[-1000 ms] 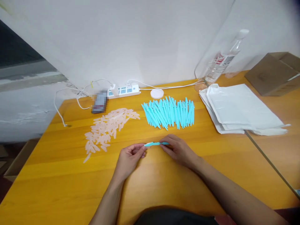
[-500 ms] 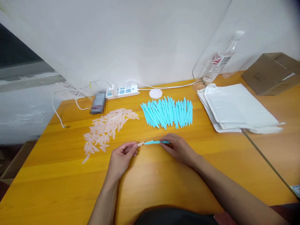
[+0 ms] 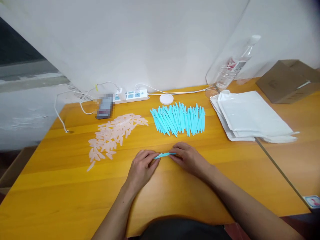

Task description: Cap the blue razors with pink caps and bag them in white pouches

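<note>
A slim blue eyebrow razor (image 3: 163, 155) lies level between my two hands, just above or on the table. My left hand (image 3: 143, 166) is closed, its thumb and fingers pinching the razor's left end. A pale translucent cap is hidden under those fingers, if it is there. My right hand (image 3: 187, 156) is closed around the razor's right end. Beyond my hands, many like blue razors (image 3: 178, 120) lie side by side in a row. To the left is a loose spread of pale pink translucent caps (image 3: 112, 133).
At the back stand a white power strip (image 3: 133, 96) with cables, a blurred phone-like device (image 3: 105, 106) and a round white lid (image 3: 166, 99). To the right are white padded envelopes (image 3: 252, 115), a clear bottle (image 3: 235, 63) and a cardboard box (image 3: 287, 81).
My left hand has moved right, bringing the cap it held onto the razor's left end, where the fingers now cover it. My right hand keeps its grip on the razor.
</note>
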A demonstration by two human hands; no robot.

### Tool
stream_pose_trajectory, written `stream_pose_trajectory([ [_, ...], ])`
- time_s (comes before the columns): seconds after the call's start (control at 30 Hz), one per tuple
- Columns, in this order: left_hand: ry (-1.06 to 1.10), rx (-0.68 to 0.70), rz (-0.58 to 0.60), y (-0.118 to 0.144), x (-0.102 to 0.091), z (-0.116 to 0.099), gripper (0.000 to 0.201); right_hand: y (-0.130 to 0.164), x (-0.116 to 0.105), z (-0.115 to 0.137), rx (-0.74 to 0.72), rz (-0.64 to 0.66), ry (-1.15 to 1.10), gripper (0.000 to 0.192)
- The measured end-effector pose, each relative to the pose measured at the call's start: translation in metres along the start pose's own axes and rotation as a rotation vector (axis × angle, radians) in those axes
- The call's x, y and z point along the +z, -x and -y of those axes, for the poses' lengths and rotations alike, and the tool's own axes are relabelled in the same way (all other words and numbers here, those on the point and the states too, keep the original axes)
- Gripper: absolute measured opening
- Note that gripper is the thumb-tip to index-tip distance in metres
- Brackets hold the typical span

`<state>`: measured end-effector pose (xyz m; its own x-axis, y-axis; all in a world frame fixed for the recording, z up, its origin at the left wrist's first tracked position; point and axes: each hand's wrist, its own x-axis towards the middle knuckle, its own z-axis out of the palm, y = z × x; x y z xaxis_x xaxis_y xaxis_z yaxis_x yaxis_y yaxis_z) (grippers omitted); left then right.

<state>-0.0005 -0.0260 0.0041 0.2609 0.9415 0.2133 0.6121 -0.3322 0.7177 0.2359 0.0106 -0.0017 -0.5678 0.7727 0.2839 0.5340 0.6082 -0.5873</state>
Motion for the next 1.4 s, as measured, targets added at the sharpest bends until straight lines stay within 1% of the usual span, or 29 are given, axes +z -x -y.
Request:
stream_pose_trajectory([
  [0.1,-0.057,0.021,0.003,0.0,-0.001,0.002,0.022,0.001,0.001,0.001,-0.03,0.012,0.112,0.017],
  [0.17,-0.07,0.018,0.012,0.001,-0.002,0.001,0.022,0.0,-0.003,0.0,-0.027,-0.029,0.128,0.015],
  [0.23,-0.065,0.017,0.01,0.002,-0.005,0.0,0.023,-0.006,-0.009,-0.004,0.026,-0.106,0.126,0.016],
  [0.3,-0.056,0.002,-0.019,0.003,-0.014,0.001,0.024,-0.019,-0.017,-0.01,0.141,-0.182,0.176,0.019],
  [0.37,-0.076,-0.039,-0.084,0.005,-0.029,0.007,0.025,-0.038,-0.024,-0.017,0.288,-0.207,0.277,0.022],
  [0.4,-0.104,-0.067,-0.122,0.007,-0.04,0.012,0.025,-0.049,-0.026,-0.021,0.358,-0.191,0.322,0.024],
  [0.43,-0.144,-0.096,-0.154,0.009,-0.051,0.019,0.025,-0.059,-0.028,-0.024,0.419,-0.161,0.354,0.027],
  [0.53,-0.342,-0.156,-0.186,0.023,-0.088,0.047,0.027,-0.085,-0.028,-0.03,0.547,-0.04,0.386,0.027],
  [0.6,-0.484,-0.166,-0.164,0.034,-0.107,0.066,0.028,-0.093,-0.026,-0.033,0.593,-0.008,0.369,0.023],
  [0.63,-0.536,-0.167,-0.13,0.04,-0.114,0.074,0.029,-0.095,-0.025,-0.035,0.607,-0.009,0.354,0.021],
  [0.73,-0.613,-0.174,-0.066,0.05,-0.123,0.087,0.032,-0.099,-0.026,-0.04,0.634,-0.027,0.302,0.018],
  [0.87,-0.608,-0.189,-0.061,0.049,-0.124,0.086,0.031,-0.101,-0.034,-0.042,0.662,-0.059,0.238,0.019],
  [0.93,-0.594,-0.212,-0.048,0.047,-0.126,0.084,0.03,-0.097,-0.041,-0.036,0.65,-0.11,0.221,0.021],
  [1.03,-0.544,-0.251,-0.01,0.047,-0.127,0.079,0.03,-0.078,-0.05,-0.022,0.55,-0.19,0.122,0.017],
  [1.1,-0.474,-0.255,-0.017,0.045,-0.122,0.074,0.03,-0.061,-0.052,-0.013,0.465,-0.181,-0.006,0.011],
  [1.2,-0.266,-0.227,-0.05,0.032,-0.101,0.057,0.03,-0.035,-0.046,-0.008,0.39,-0.095,-0.154,0.011],
  [1.27,-0.056,-0.24,-0.059,0.015,-0.081,0.042,0.031,-0.022,-0.037,-0.012,0.349,-0.078,-0.134,0.014],
  [1.3,0.059,-0.273,-0.068,0.006,-0.071,0.034,0.032,-0.018,-0.031,-0.015,0.323,-0.106,-0.095,0.015],
  [1.33,0.183,-0.324,-0.074,-0.003,-0.061,0.027,0.034,-0.015,-0.026,-0.018,0.292,-0.163,-0.053,0.016],
  [1.4,0.409,-0.428,-0.088,-0.02,-0.045,0.016,0.041,-0.01,-0.016,-0.023,0.219,-0.328,-0.004,0.016],
])
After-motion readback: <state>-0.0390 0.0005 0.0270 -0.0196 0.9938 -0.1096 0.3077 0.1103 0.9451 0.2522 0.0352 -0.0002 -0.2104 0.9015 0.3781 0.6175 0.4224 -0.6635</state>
